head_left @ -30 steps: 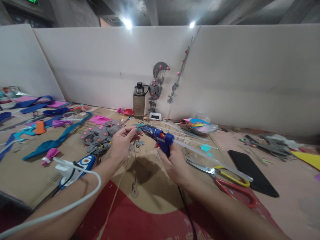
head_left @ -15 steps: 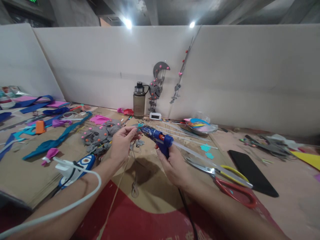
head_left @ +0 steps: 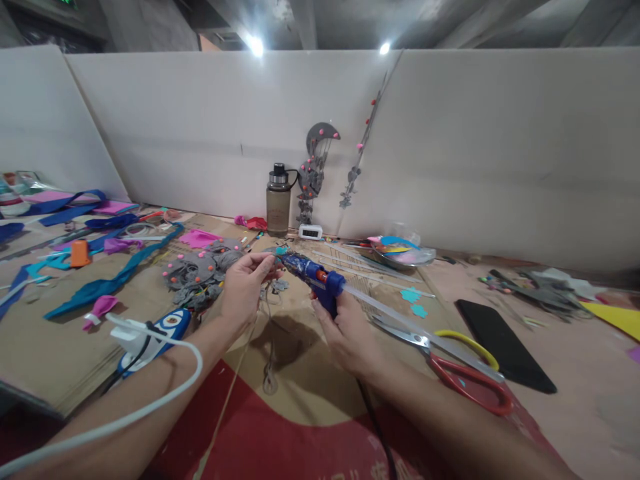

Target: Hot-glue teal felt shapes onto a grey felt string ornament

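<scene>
My right hand (head_left: 347, 330) grips the handle of a blue hot glue gun (head_left: 315, 280), whose nozzle points left at a small teal piece (head_left: 280, 251). My left hand (head_left: 245, 283) pinches that teal piece between its fingertips, along with a thin string (head_left: 267, 333) that hangs down to a small grey disc (head_left: 270, 383) on the table. A clear glue stick (head_left: 395, 310) sticks out of the gun's back. The gun's black cord (head_left: 373, 427) runs down under my right forearm.
Red-and-yellow scissors (head_left: 450, 363) and a black phone (head_left: 505, 347) lie to the right. Grey felt pieces with pink dots (head_left: 197, 273) lie behind my left hand. A bottle (head_left: 279, 203) stands by the white partition. Blue strips (head_left: 110, 283) and a blue-white iron (head_left: 155, 333) lie on the left.
The glue gun and my right hand have shifted slightly to the left and down toward the teal piece. My left hand has stayed in place.
</scene>
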A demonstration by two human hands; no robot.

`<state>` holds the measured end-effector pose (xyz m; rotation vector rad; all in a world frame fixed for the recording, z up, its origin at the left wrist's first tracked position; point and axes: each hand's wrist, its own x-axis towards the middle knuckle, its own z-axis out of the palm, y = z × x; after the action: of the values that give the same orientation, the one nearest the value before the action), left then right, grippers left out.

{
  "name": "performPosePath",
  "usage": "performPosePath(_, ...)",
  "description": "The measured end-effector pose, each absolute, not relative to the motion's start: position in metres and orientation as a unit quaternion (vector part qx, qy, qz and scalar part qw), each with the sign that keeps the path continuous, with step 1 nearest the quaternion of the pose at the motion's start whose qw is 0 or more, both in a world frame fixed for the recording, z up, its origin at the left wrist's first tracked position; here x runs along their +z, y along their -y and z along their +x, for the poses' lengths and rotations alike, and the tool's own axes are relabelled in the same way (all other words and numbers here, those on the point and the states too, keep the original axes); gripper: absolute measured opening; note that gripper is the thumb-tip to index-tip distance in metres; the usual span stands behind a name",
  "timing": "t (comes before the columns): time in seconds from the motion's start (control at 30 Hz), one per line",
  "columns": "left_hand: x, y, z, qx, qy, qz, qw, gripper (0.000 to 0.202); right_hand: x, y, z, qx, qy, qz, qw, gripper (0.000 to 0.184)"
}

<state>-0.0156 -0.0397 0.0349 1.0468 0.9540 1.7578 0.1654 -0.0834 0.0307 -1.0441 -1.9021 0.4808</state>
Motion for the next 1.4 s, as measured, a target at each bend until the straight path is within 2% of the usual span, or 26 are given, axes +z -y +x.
performPosePath(0.27, 0.0351, 0.0403, -0.0154, 0.705, -0.381, 0.414, 0.431, 0.027, 0.0295, 0.0832, 0.1649, 0.191, 0.766, -0.417, 0.449, 0.03)
performPosePath(0.53, 0.0383, 0.042, -0.0143, 0.705, -0.376, 0.414, 0.436, 0.026, 0.028, 0.0823, 0.1653, 0.179, 0.767, -0.414, 0.456, 0.02)
performPosePath(0.93, 0.0382, 0.0428, -0.0132, 0.696, -0.388, 0.426, 0.429, 0.024, 0.0285, 0.0829, 0.1652, 0.177, 0.768, -0.407, 0.462, 0.031)
performPosePath(1.4, 0.0383, 0.0436, -0.0132, 0.688, -0.393, 0.433, 0.43, 0.024, 0.0297, 0.0831, 0.165, 0.183, 0.763, -0.409, 0.465, 0.029)
